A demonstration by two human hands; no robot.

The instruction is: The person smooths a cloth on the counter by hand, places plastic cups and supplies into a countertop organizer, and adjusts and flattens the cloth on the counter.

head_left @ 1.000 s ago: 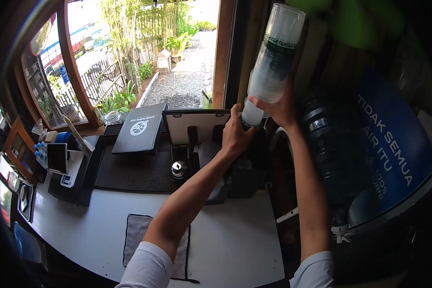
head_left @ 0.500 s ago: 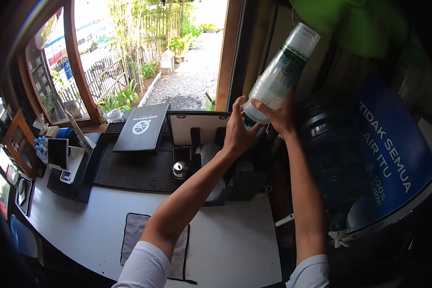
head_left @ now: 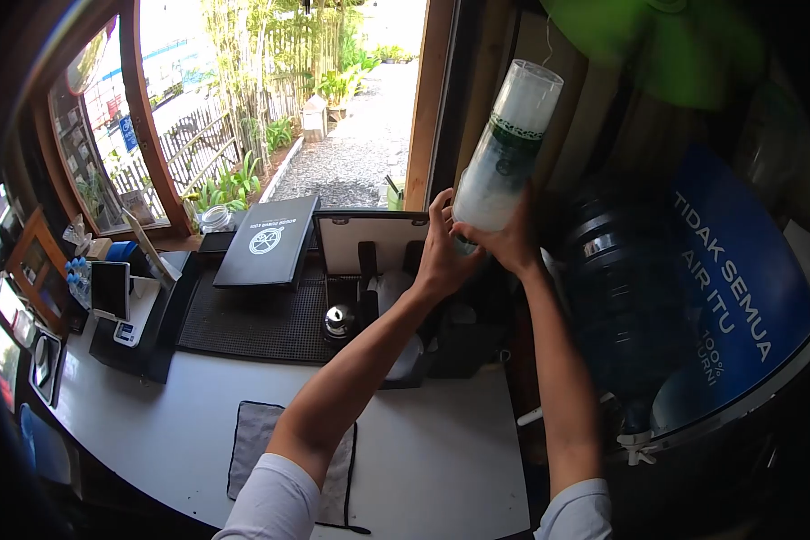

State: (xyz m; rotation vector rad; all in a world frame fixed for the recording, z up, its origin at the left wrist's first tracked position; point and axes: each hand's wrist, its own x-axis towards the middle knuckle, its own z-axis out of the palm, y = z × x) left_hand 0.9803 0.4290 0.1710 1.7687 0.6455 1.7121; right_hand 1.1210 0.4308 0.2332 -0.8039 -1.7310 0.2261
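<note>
- A gray cloth (head_left: 259, 436) lies flat on the white table (head_left: 441, 459), below the hands and to their left.
- The left hand (head_left: 445, 256) curls around the low end of the cups (head_left: 504, 157). The right hand (head_left: 513, 241), just beside it, holds their low right side.
- The cups make one long stack, up in the air. It leans: the low end sits in the hands, and the top points up and a bit right. I can't tell which end has the openings.
- A big dark jug (head_left: 625, 306) is right of the right hand, by a blue sign (head_left: 738, 243).
- Left of the left hand are a black mat (head_left: 229, 324) and a black book (head_left: 265, 256).
- Far past the hands, outside, a stony path (head_left: 342, 166) runs by a fence (head_left: 193, 148).
</note>
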